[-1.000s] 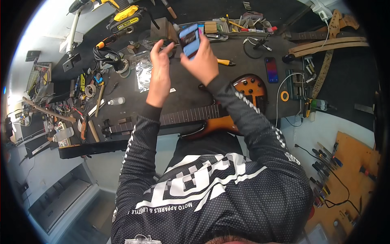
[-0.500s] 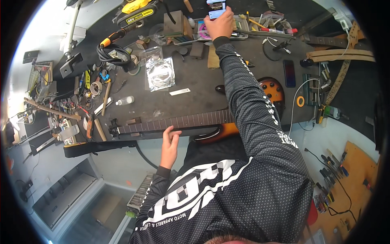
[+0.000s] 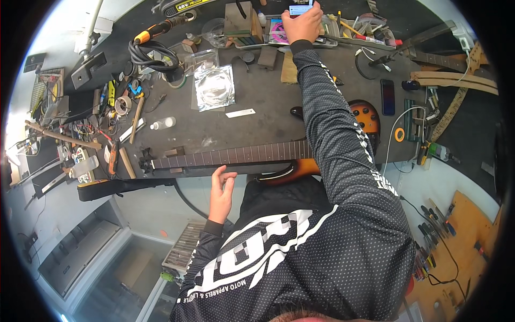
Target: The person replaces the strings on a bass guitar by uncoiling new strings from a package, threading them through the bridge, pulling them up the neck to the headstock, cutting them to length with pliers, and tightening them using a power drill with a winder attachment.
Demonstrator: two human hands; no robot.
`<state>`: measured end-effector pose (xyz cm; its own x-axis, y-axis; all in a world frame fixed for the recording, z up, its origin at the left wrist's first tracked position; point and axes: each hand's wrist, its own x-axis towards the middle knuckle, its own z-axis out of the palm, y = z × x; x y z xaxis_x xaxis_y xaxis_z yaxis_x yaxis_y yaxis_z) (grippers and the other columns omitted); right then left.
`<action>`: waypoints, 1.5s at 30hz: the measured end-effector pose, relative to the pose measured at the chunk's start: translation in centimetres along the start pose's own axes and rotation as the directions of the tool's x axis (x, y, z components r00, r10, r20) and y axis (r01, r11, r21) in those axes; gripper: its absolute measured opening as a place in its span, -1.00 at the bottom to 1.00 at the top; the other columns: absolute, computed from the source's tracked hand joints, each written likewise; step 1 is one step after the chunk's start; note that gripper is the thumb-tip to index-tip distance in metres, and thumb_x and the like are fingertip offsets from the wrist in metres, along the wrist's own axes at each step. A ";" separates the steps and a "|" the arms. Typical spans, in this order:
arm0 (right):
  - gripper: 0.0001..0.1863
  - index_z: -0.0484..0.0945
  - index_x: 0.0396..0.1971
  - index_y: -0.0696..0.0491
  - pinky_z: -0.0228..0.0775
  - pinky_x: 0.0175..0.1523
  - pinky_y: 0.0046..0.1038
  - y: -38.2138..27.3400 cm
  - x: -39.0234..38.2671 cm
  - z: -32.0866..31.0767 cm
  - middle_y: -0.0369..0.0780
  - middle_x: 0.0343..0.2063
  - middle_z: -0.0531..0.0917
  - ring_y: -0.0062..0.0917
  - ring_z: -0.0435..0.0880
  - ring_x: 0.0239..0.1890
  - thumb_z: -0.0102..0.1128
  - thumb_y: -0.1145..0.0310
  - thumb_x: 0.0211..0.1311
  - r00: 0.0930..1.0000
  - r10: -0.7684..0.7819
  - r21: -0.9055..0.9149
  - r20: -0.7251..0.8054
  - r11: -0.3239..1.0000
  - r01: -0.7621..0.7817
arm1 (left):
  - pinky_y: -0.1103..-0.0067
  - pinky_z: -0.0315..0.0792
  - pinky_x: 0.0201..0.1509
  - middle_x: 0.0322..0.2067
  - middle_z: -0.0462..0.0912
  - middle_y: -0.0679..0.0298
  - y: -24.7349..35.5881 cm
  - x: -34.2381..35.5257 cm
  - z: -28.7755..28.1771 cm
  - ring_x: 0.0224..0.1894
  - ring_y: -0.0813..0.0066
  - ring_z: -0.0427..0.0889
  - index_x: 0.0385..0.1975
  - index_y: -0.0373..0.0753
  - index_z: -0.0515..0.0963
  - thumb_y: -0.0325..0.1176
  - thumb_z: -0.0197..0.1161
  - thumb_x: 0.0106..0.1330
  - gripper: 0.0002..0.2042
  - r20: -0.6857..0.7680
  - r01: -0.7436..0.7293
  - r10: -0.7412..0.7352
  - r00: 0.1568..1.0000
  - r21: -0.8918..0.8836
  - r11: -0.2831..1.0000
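Observation:
A sunburst electric guitar (image 3: 367,115) lies across the near side of the bench, its dark fretted neck (image 3: 230,154) pointing left. My left hand (image 3: 220,196) is just below the neck, fingers apart, holding nothing; it appears not to touch the neck. At the far edge, my right hand (image 3: 302,26) has thumb and fingers on either side of a phone with a lit screen (image 3: 300,9). That hand covers the phone's lower part. My right sleeve (image 3: 338,118) crosses over the guitar and hides part of its body.
Mid-bench are a silver packet (image 3: 214,88), a white strip (image 3: 240,113) and a small bottle (image 3: 163,123). Loose tools and a coiled black cable (image 3: 153,58) crowd the left. A tool tray (image 3: 370,32) stands far right, with a dark phone (image 3: 387,97) nearer.
The whole view has shifted slightly, so the far bench sits higher in the picture. My right hand stays at the lit phone. My left hand remains open below the neck.

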<state>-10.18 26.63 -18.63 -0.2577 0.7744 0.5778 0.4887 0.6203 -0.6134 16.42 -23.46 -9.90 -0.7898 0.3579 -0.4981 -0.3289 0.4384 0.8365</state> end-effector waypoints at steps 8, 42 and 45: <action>0.03 0.29 0.46 0.19 0.38 0.37 0.07 -0.6 -1.2 0.2 0.14 0.20 0.60 0.11 0.58 0.23 0.63 0.10 0.04 0.998 0.023 0.054 0.063 0.998 -0.027 | 0.36 0.47 0.36 0.11 0.73 0.12 -1.2 -0.7 0.0 0.20 0.34 0.66 0.46 -0.28 0.30 -0.30 0.17 0.68 -0.54 -0.019 0.012 -0.013 1.000 -0.048 0.999; -0.77 0.65 -0.11 0.05 0.38 0.33 -0.06 4.2 -9.0 -24.3 -0.11 -0.09 0.67 -0.09 0.60 0.09 0.31 0.46 0.23 0.677 -0.563 0.354 0.474 0.826 0.438 | 0.50 0.60 0.13 -0.05 0.73 0.17 -9.6 -2.5 -1.9 0.01 0.43 0.75 0.22 -0.36 0.52 -0.36 0.23 0.66 -0.72 -0.191 0.085 -0.086 0.978 -0.016 0.996; -0.77 0.69 -0.09 0.01 0.43 0.30 -0.07 8.5 -9.4 -27.3 -0.14 -0.04 0.69 -0.13 0.61 0.15 0.34 0.41 0.26 0.782 -0.209 0.071 0.587 0.976 0.208 | 0.51 0.62 0.07 -0.12 0.73 0.22 -9.4 -2.3 -2.3 -0.06 0.45 0.75 0.11 -0.37 0.56 -0.36 0.23 0.65 -0.78 -0.200 0.064 -0.058 0.978 0.025 0.998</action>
<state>19.12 21.22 -14.57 -0.7929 0.5490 0.2645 0.3642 0.7748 -0.5167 20.16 -30.27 -16.12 -0.8569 0.1603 -0.4899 -0.3656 0.4809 0.7969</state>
